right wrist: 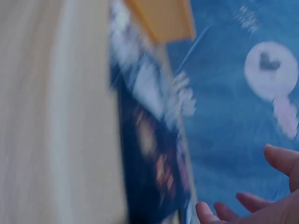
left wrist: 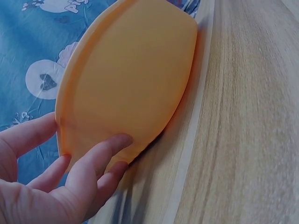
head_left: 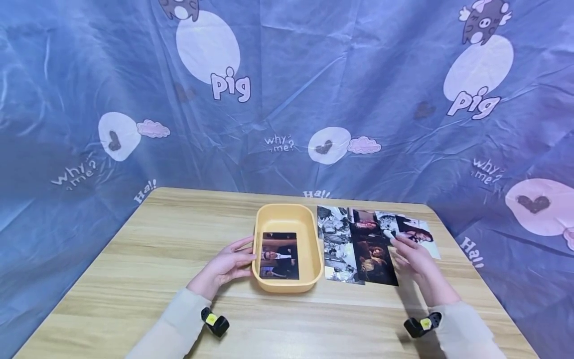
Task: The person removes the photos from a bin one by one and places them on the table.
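A yellow plastic tray [head_left: 310,254] with rounded corners lies on the table. One colour photo [head_left: 279,262] of a person in dark clothes lies inside it, toward the near left. At the tray's left side, my left hand [head_left: 226,264] touches the outer wall; in the left wrist view its fingertips [left wrist: 122,140] rest against the yellow side. To the right of the tray are several photos: black-and-white prints [head_left: 339,254], dark colour prints [head_left: 376,262] and another print [head_left: 426,239]. Over the right-hand prints hovers my right hand [head_left: 418,264], fingers loosely extended with nothing held.
The light wood table [head_left: 157,249] extends left of the tray and toward the front. Behind it hangs a blue patterned cloth [head_left: 269,164]. Each sleeve carries a small black camera, one at the left wrist [head_left: 216,323] and one at the right wrist [head_left: 421,326].
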`<state>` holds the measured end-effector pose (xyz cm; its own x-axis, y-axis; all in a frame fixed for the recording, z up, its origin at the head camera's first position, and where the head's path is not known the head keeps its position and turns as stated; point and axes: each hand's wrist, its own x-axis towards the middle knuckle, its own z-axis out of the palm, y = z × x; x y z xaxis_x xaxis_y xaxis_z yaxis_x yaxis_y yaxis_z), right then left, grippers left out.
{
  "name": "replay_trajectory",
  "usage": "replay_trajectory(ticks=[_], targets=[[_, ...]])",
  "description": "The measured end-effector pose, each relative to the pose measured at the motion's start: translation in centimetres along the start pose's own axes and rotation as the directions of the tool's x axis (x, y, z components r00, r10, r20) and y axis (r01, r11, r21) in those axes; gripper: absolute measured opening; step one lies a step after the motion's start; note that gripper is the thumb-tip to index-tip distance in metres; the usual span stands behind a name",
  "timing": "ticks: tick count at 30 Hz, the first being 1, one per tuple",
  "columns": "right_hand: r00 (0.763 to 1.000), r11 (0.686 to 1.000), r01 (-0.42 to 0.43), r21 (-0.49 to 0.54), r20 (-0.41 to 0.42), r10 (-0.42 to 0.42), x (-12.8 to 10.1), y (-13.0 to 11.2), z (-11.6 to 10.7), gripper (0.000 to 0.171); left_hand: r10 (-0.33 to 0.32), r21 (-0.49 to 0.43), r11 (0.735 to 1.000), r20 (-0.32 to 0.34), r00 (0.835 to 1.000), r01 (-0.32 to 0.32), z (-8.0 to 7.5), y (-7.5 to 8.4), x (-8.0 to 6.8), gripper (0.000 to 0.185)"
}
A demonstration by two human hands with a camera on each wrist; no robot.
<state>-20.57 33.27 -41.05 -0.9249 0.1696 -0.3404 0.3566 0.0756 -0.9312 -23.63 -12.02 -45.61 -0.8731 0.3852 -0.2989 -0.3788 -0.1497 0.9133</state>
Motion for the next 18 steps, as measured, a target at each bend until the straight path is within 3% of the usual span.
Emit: replay_trajectory(ticks=[4,8,14,18], targets=[[0.997,0.985,0.017,0.174,0.067,-0.029,-0.1,-1.9,2.9,0.074,-0.006,-0.001,1.0,-0.01,1.0,0.006,0.0,0.1,0.0,0.072],[0.988,0.966,0.06,0.253,0.122,-0.093,-0.4,-3.3,6.6,0.071,-0.009,0.001,1.0,-0.014,1.0,0.009,-0.1,0.1,0.0,0.072],[0.959,0.948,0.097,0.302,0.225,-0.17,-1.0,-4.4,12.4,0.067,-0.01,0.003,1.0,-0.005,1.0,0.01,0.0,0.0,0.0,0.071],[0.942,0.951,0.079,0.299,0.29,-0.169,-1.1,-4.1,16.1,0.065,-0.005,0.002,1.0,-0.006,1.0,0.005,0.1,0.0,-0.1,0.07]])
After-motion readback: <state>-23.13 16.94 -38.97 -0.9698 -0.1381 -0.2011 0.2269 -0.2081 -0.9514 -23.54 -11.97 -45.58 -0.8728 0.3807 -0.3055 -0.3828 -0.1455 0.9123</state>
